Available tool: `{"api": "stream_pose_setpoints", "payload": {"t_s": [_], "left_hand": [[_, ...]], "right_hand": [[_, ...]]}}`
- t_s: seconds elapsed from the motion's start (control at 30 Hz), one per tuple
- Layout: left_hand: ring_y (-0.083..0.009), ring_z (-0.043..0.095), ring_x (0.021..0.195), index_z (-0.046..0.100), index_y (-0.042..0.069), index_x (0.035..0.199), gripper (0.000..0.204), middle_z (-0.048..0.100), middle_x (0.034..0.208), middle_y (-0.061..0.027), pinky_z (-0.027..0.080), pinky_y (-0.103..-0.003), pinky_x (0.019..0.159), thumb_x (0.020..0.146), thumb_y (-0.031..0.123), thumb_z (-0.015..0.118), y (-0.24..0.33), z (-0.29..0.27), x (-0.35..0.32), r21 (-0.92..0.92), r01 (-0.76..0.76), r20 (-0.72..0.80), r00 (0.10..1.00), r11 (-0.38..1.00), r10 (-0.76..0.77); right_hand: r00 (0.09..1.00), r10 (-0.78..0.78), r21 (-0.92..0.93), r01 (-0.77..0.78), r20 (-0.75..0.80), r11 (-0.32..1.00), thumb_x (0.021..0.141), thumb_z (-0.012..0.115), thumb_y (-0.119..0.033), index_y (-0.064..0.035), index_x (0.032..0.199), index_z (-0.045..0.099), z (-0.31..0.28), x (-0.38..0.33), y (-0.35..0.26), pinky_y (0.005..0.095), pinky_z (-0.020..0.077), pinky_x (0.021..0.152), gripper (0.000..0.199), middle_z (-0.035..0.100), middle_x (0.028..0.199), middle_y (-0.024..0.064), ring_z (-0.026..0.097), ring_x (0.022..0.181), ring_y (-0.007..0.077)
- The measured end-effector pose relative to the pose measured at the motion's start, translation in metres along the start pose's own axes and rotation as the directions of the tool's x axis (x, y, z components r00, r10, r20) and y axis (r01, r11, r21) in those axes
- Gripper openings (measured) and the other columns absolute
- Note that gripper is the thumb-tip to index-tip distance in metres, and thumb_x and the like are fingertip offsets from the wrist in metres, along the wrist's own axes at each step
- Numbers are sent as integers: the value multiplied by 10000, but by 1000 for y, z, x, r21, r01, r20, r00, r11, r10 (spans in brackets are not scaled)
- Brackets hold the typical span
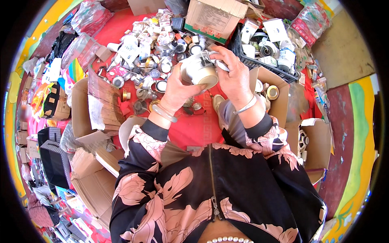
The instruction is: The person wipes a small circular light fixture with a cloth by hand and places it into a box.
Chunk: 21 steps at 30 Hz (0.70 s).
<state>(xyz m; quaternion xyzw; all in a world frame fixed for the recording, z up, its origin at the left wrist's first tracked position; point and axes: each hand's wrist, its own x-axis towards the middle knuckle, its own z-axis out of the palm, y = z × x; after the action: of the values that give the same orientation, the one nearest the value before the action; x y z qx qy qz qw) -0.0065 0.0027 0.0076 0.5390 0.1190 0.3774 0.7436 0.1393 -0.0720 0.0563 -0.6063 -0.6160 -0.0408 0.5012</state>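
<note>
Hands (238, 79): two
Bracelets (246, 105): two, one on each wrist
Held lamp (206, 77): one
Shoe (218, 102): one is visible
Slatted crate (279, 72): one
Cardboard boxes (210, 21): at least six
Heaped goods (131, 53): many, impossible to count exactly

A bright red sheet (186, 131) covers the floor and carries everything, its surface creased and bare in the middle. Toward the far side, a loose heap of small white boxes (160, 26) and round fittings (165, 65) spreads directly over it, with a gold-coloured ring-shaped piece (126, 95) at the heap's near left edge. A black plastic crate (267, 67) stands to the right, an open cardboard box (80, 107) to the left, and a pale shoe (219, 103) rests near the centre
</note>
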Motion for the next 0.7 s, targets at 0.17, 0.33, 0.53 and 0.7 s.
{"api": "stream_pose_setpoints", "payload": {"t_s": [0.17, 0.33, 0.53, 0.7], "left_hand": [[-132, 554, 968, 484, -34, 1145, 576, 570, 1062, -74, 470, -292, 836, 639, 32, 750, -1, -8, 1, 122, -16, -39, 999, 992, 21], [-177, 607, 792, 540, -7, 994, 496, 623, 895, -119, 488, -306, 710, 605, 182, 783, 6, 0, 1, 649, 146, -222, 975, 747, 2], [-333, 627, 781, 531, -3, 914, 448, 622, 812, -186, 492, -385, 669, 605, 214, 773, 5, 9, 0, 814, 63, -175, 975, 578, 140], [-323, 625, 773, 535, -2, 906, 378, 616, 792, -165, 497, -373, 676, 653, 177, 751, -61, -22, 11, 525, -113, -189, 951, 843, 245]], "right_hand": [[972, 204, -36, -201, 115, 979, 744, 557, 80, -130, 1154, 526, -12, -15, 35, 305, 498, 753, 462, 671, 943, 47, 649, 860, 226], [997, 56, -36, -58, -62, 998, 722, 561, 93, -87, 1154, 535, -19, -2, -3, 321, 462, 803, 469, 665, 967, 65, 631, 887, 207], [929, -280, -306, 346, 240, 887, 739, 514, -6, -28, 1116, 545, 21, -5, 3, 360, 405, 806, 378, 626, 812, 94, 611, 805, 245], [898, -366, -129, 404, 243, 905, 709, 525, 29, -12, 1103, 537, 35, -11, -23, 369, 415, 794, 396, 622, 822, 108, 598, 782, 271]]}}
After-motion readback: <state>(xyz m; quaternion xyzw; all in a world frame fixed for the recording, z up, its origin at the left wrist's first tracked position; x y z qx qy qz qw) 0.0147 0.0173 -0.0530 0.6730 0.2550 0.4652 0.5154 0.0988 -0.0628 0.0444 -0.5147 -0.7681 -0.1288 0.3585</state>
